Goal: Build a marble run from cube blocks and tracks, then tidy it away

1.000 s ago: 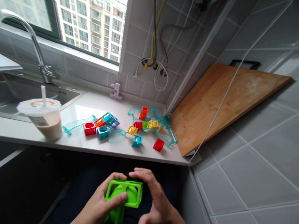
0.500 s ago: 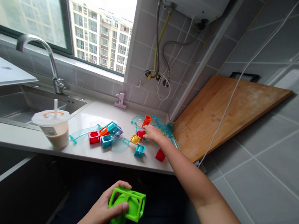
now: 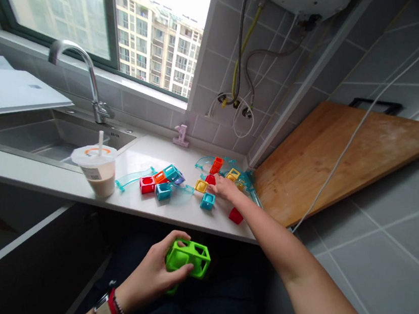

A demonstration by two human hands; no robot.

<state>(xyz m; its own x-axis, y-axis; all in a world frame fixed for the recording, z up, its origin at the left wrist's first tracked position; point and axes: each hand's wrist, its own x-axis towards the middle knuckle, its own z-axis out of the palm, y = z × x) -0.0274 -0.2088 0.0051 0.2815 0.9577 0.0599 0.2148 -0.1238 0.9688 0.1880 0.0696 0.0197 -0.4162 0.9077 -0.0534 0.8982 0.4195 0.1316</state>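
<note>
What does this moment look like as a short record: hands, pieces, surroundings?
Left hand: holding green open-frame blocks over the lap
Right hand: reaching among pieces on the counter; grip unclear
Nearest right hand: red block, yellow block, blue block
Drink: lidded cup with straw, left of the pieces
Behind cup: sink and faucet
Right side: wooden board

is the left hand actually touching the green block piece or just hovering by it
Touching. The head view shows the left hand gripping the green block piece, its thumb laid against the near side.
</note>
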